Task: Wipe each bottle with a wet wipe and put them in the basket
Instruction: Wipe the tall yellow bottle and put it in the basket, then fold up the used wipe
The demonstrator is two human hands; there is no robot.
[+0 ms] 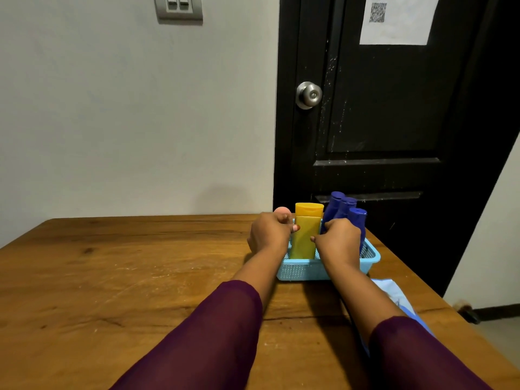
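A light blue mesh basket (pixel 301 270) stands on the wooden table (pixel 112 277) at the far right. A yellow bottle (pixel 305 237) stands upright inside it. Three dark blue bottles (pixel 344 209) stand beside it on the right. A pink cap (pixel 282 211) peeks out behind my left hand (pixel 268 235). That hand has curled fingers at the yellow bottle's left side, the thumb touching it. My right hand (pixel 339 242) has curled fingers at the bottle's right side, in front of the blue bottles. What each hand grips is partly hidden.
A blue and white wipe pack (pixel 394 296) lies on the table under my right forearm, near the right edge. A black door (pixel 394 122) with a metal knob (pixel 309 95) stands just behind the basket. A grey wall is on the left.
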